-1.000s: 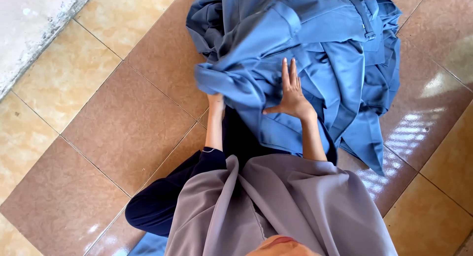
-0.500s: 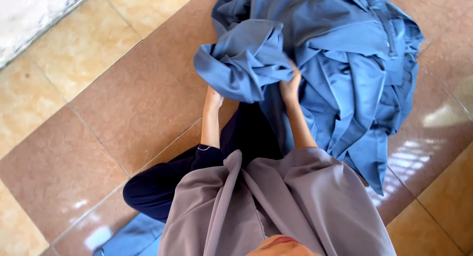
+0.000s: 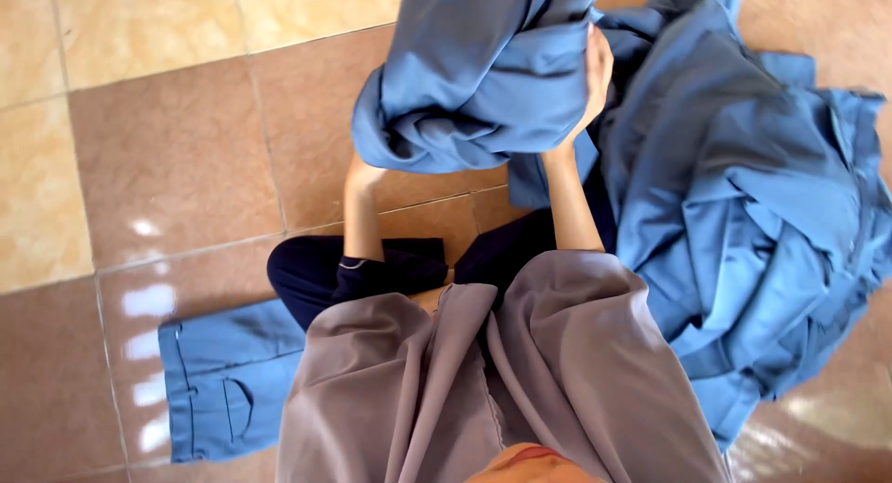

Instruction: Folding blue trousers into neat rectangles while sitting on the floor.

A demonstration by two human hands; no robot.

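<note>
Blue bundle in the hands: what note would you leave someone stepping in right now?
Left hand: hidden inside the blue bundle; only its forearm shows, grip unclear.
Right hand: gripping the bundle's side, holding it above the tiled floor.
Things: loose blue pile on the person's right; one flat folded blue garment on their left.
Done: seemingly that one garment. Left: bundle and pile, seemingly.
</note>
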